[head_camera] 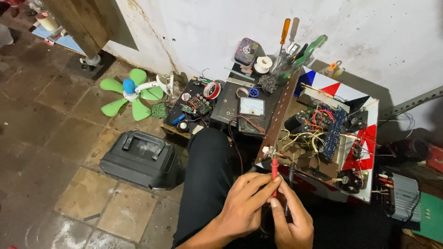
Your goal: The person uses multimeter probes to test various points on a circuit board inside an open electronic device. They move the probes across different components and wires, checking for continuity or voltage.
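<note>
My left hand and my right hand meet low in the middle of the view, above my dark trouser leg. Together they pinch a red test probe that points up at the near edge of an open amplifier chassis. A black probe stands just right of the red one, beside my right hand's fingers. Inside the chassis lie a blue circuit board, yellow and red wires and dark round parts. An analogue meter sits on a black box left of the chassis.
A green-bladed fan lies on the tiled floor, with a black plastic case nearer me. Circuit boards, tape and a solder reel crowd the wall side, with screwdrivers standing up. A finned metal unit sits at the right.
</note>
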